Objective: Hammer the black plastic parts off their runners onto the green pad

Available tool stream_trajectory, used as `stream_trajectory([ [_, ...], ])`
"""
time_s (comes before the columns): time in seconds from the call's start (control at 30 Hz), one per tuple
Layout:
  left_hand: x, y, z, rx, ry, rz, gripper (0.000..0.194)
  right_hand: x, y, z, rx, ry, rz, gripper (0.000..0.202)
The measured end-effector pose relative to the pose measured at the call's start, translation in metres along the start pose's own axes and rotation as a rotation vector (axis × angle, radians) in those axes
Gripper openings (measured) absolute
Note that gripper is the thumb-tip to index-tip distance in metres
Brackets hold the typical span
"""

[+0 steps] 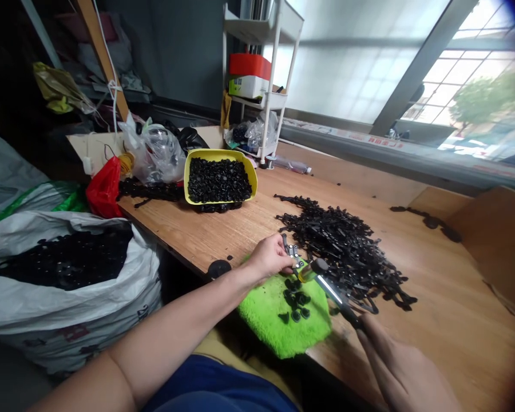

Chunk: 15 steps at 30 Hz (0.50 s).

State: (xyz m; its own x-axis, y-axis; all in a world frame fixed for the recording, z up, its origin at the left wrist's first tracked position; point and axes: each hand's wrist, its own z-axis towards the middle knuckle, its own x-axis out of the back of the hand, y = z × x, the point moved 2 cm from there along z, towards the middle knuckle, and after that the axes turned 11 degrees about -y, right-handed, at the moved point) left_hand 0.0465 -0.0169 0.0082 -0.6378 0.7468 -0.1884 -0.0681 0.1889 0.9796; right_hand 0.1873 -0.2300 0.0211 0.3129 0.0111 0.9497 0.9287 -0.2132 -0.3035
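Hammer (329, 289) (tilted) — in right fingers (371, 333).

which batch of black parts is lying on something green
The small cluster on the green cloth; the big pile spreads over the wooden table, and other batches are in the yellow tub and white sack.
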Motion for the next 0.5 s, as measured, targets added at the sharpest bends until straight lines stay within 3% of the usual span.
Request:
stream_trajectory([
  [0.1,0.0,-0.001,0.0,0.007,-0.003,0.015,0.03,0.002,-0.003,0.001,-0.048,0.082,0.027,0.04],
  [0.23,0.002,-0.005,0.002,0.009,-0.003,0.086,0.028,-0.003,-0.007,0.005,-0.055,-0.064,-0.082,0.039],
  [0.3,0.003,-0.006,0.002,0.01,0.002,0.117,0.028,-0.004,-0.006,0.006,-0.08,-0.031,-0.078,0.038],
  [0.4,0.004,-0.006,0.002,-0.03,-0.003,0.113,0.03,-0.008,-0.004,0.002,-0.123,0.023,0.187,0.037],
  [0.5,0.008,-0.001,-0.002,-0.144,-0.015,-0.065,0.03,-0.013,0.002,-0.008,-0.131,0.146,0.587,0.037],
])
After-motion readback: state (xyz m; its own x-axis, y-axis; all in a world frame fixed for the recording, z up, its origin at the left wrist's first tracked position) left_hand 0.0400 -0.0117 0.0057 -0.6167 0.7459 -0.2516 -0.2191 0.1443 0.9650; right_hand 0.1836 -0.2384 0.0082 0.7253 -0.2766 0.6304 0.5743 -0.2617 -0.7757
